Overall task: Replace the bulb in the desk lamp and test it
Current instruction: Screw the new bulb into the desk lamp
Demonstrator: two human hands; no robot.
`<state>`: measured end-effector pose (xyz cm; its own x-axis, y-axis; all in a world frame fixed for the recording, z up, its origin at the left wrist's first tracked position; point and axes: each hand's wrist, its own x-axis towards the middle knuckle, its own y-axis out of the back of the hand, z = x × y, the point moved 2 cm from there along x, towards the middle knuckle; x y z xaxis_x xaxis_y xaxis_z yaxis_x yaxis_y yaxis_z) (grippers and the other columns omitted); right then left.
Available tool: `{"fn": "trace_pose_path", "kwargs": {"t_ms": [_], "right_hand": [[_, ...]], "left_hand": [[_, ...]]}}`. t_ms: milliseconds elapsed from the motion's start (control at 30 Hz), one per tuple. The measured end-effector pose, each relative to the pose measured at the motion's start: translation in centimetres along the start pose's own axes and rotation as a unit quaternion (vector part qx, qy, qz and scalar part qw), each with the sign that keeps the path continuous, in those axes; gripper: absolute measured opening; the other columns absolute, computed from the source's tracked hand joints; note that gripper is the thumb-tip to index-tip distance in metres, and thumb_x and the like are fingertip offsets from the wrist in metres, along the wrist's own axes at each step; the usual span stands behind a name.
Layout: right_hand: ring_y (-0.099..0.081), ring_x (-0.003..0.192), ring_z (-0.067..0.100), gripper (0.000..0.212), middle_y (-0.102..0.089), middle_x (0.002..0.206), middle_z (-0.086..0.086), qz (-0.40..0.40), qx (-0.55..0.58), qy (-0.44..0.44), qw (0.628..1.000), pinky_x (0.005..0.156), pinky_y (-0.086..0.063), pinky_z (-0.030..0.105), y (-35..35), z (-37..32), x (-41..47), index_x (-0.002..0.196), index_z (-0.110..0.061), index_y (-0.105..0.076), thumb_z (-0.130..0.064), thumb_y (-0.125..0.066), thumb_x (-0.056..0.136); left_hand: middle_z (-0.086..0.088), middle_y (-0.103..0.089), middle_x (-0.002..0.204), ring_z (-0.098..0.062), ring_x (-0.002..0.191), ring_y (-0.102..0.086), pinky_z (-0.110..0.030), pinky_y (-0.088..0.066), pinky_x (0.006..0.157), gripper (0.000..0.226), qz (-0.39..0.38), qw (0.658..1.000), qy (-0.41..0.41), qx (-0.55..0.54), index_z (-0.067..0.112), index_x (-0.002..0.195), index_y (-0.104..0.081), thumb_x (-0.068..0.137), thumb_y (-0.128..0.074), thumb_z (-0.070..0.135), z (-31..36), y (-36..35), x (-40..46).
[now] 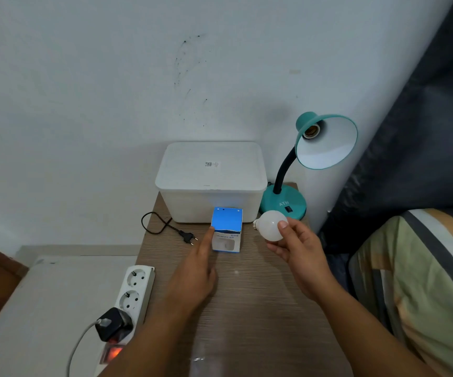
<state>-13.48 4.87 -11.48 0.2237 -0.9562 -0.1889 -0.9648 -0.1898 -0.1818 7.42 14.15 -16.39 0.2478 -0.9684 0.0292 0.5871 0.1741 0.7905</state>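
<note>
Nearest, at the left table edge: white power strip [133,300] with a black plug [114,323] seated in its near socket and an orange-lit switch [113,351] below. Wooden table [247,308] crossed by two bare forearms. Left hand [197,270] extended flat, fingers straight and together, fingertip touching the left edge of the blue bulb box [226,229], which lies on the tabletop. Right hand [297,247] raised above the table, thumb and fingers curled round a white bulb [270,225], glass globe in the grip, metal screw base pointing left toward the box. Left of the box: loose black lamp plug [188,237] and looped cord [154,223], lying unconnected on the table. Behind the box, touching or nearly touching it: white lidded plastic container [210,180] with a small label on its lid. To its right, at the far corner: teal desk lamp [326,141], round base on the table, black gooseneck, shade tilted toward the viewer, socket [311,130] bare. At right: striped bedding [421,281] and dark curtain [423,131]. Beyond: pale wall [111,77] with dark scuffs.
</note>
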Motion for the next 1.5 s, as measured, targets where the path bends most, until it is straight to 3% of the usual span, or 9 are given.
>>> {"fn": "trace_pose_path", "kwargs": {"t_ms": [133,333,467,700,833,900,1133,1333,1500], "right_hand": [[-0.067,0.106,0.025,0.034,-0.061,0.119,0.004,0.012,0.009,0.007,1.0,0.083,-0.06,0.037,0.5,-0.3,-0.4,0.13,-0.032,-0.058,-0.021,-0.057,0.098],[-0.064,0.108,0.026,0.03,-0.059,0.122,0.003,0.01,-0.016,0.031,0.999,0.081,-0.06,0.034,1.1,-0.4,-1.2,0.119,-0.034,-0.061,-0.015,-0.061,0.095],[-0.063,0.106,0.017,0.049,-0.056,0.127,-0.001,0.013,-0.108,0.075,0.991,0.086,-0.059,0.036,1.5,-0.6,-1.8,0.122,-0.038,-0.058,-0.017,-0.078,0.082],[-0.066,0.097,0.01,0.052,-0.058,0.124,-0.006,0.021,-0.134,0.096,0.986,0.076,-0.056,0.023,2.1,-1.5,-3.0,0.127,-0.035,-0.054,-0.02,-0.078,0.083],[-0.071,0.095,0.009,0.056,-0.06,0.12,-0.008,0.011,-0.118,0.108,0.987,0.08,-0.059,0.027,2.5,-2.1,-3.4,0.125,-0.036,-0.053,-0.018,-0.08,0.08],[-0.07,0.096,0.008,0.06,-0.062,0.116,-0.008,0.009,-0.109,0.122,0.986,0.084,-0.058,0.029,2.7,-2.5,-3.5,0.123,-0.035,-0.054,-0.012,-0.083,0.076],[-0.066,0.106,0.016,0.063,-0.05,0.133,-0.004,0.057,-0.164,0.209,0.962,0.082,-0.06,0.03,4.6,-5.1,-2.3,0.121,-0.043,-0.05,-0.017,-0.085,0.075],[-0.066,0.106,0.015,0.062,-0.052,0.131,-0.002,0.103,-0.163,0.263,0.945,0.083,-0.059,0.028,6.3,-8.1,-0.1,0.122,-0.037,-0.051,-0.015,-0.085,0.075],[-0.056,0.107,0.007,0.065,-0.052,0.126,-0.012,0.157,-0.257,0.301,0.905,0.089,-0.053,0.029,7.0,-10.1,2.1,0.131,-0.032,-0.051,-0.026,-0.084,0.076]], "left_hand": [[-0.004,-0.041,0.149,-0.019,0.114,-0.057,-0.034,-0.052,0.086,0.095,-0.013,1.0,0.012,0.012,0.038,0.157,-0.002,0.086,-0.058,0.007,0.2,0.0,0.0],[-0.005,-0.04,0.144,-0.018,0.108,-0.056,-0.027,-0.047,0.073,0.088,-0.015,0.998,0.038,0.055,0.032,0.157,-0.008,0.088,-0.057,0.007,0.9,0.4,0.5],[-0.003,-0.035,0.15,-0.019,0.118,-0.053,-0.027,-0.05,0.082,0.078,-0.008,0.996,0.041,0.079,0.024,0.154,-0.018,0.089,-0.058,0.009,1.7,0.7,0.5],[0.0,-0.045,0.141,-0.018,0.122,-0.052,-0.027,-0.05,0.086,0.061,0.011,0.998,0.03,0.053,0.022,0.148,-0.033,0.092,-0.059,0.017,2.4,0.9,0.6],[-0.008,-0.044,0.146,-0.027,0.13,-0.048,-0.04,-0.047,0.103,0.066,0.017,0.998,0.018,0.051,0.011,0.148,-0.037,0.088,-0.063,0.013,2.9,1.3,1.0],[-0.011,-0.045,0.144,-0.03,0.129,-0.049,-0.043,-0.045,0.105,0.063,0.03,0.998,0.015,0.051,0.008,0.146,-0.04,0.087,-0.063,0.012,3.4,1.7,1.1],[0.002,-0.055,0.137,-0.02,0.123,-0.054,-0.034,-0.046,0.099,0.054,0.104,0.99,-0.076,0.056,0.021,0.141,-0.05,0.088,-0.062,0.02,8.4,3.8,1.9],[0.002,-0.055,0.138,-0.016,0.124,-0.052,-0.031,-0.042,0.103,0.059,0.097,0.984,-0.15,0.017,0.025,0.146,-0.044,0.091,-0.065,0.025,14.0,5.1,4.8],[0.003,-0.052,0.141,-0.017,0.124,-0.052,-0.029,-0.043,0.1,0.07,0.073,0.982,-0.173,0.017,0.031,0.149,-0.037,0.087,-0.07,0.026,17.1,5.5,8.3]]}}
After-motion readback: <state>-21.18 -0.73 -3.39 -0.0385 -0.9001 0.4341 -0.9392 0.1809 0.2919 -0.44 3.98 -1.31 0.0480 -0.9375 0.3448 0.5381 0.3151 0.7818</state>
